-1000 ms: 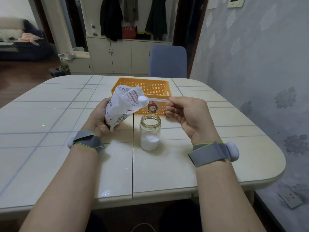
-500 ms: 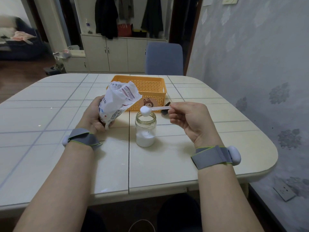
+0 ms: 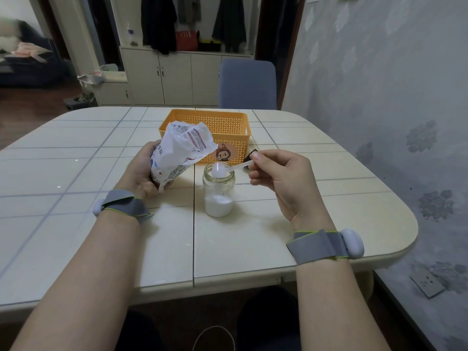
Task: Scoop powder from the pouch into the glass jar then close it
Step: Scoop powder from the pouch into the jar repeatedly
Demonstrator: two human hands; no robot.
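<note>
Wears a grey band [image 3: 124, 202] on the left wrist. Grips a crumpled white pouch [image 3: 182, 148] in the left hand [image 3: 140, 173], fingers and thumb curled round its lower half, over the pale tiled surface [image 3: 76, 178] left of the middle seam. Holds it tilted, crumpled top end leaning up and to the right, close to the jar but apart from it.

Just behind the pouch, towards the far side: an orange basket [image 3: 235, 145] with a cartoon sticker on its near wall. Farther back, a blue chair [image 3: 248, 83] pushed up to the far edge.

Just right of the seam, upright on the surface and without a lid: a glass jar [image 3: 219, 191], white powder [image 3: 218, 205] lying in its bottom part.

Holds a small white scoop [image 3: 229, 168] with its bowl in the jar's mouth, handle running right and slightly up. Pinches the handle's end between thumb and forefinger of the right hand [image 3: 281, 181], remaining fingers curled in loosely, palm turned left.

Just behind those fingertips, a small dark thing [image 3: 252, 156] on the surface, partly hidden; cannot tell what.

Wears a second grey band [image 3: 319, 245] on the right wrist, near the surface's near right corner. Far right: a grey patterned wall [image 3: 379, 97].
</note>
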